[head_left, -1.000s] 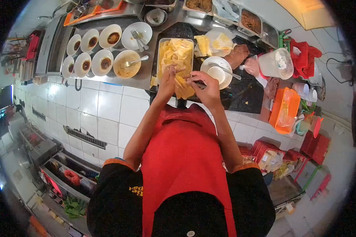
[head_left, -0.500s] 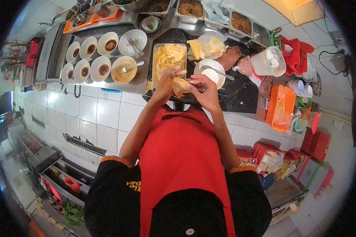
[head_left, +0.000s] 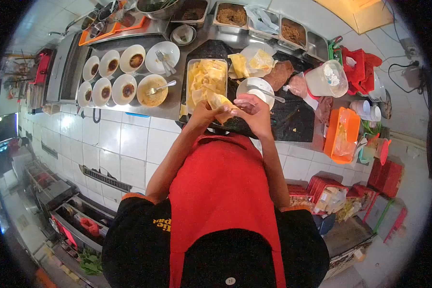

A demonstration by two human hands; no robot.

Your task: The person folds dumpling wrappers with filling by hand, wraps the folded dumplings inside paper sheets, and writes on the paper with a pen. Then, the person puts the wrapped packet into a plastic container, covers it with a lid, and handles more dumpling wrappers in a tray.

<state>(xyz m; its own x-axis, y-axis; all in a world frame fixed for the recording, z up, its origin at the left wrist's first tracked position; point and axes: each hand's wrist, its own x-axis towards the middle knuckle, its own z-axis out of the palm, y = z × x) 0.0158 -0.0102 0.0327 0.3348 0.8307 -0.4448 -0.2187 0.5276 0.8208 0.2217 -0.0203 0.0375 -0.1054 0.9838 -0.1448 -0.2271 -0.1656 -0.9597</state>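
Between both hands is a yellow dumpling wrapper (head_left: 218, 101), pinched along its lower edge and partly folded. My left hand (head_left: 204, 115) grips its left side with thumb and fingers. My right hand (head_left: 255, 114) pinches its right corner. Just beyond the left hand stands a white tray (head_left: 189, 91) heaped with folded yellow dumplings (head_left: 207, 77). Close to the right hand's fingers is a white bowl (head_left: 242, 87) with a flat utensil (head_left: 269, 94) laid across it. Behind that lie stacked yellow wrappers (head_left: 238, 65). Any filling inside the held wrapper is hidden.
Several white bowls (head_left: 125, 89) with dark sauce stand at left, beside a bowl with a fork (head_left: 151, 98). Bagged brown meat (head_left: 278, 76), a white tub (head_left: 326, 86) and an orange basket (head_left: 342, 129) are at right. Metal food pans (head_left: 231, 14) line the back.
The wrapper has been raised and turned between the hands. My left hand has gone from spread fingers to a pinch on it, and my right hand has shifted slightly lower.
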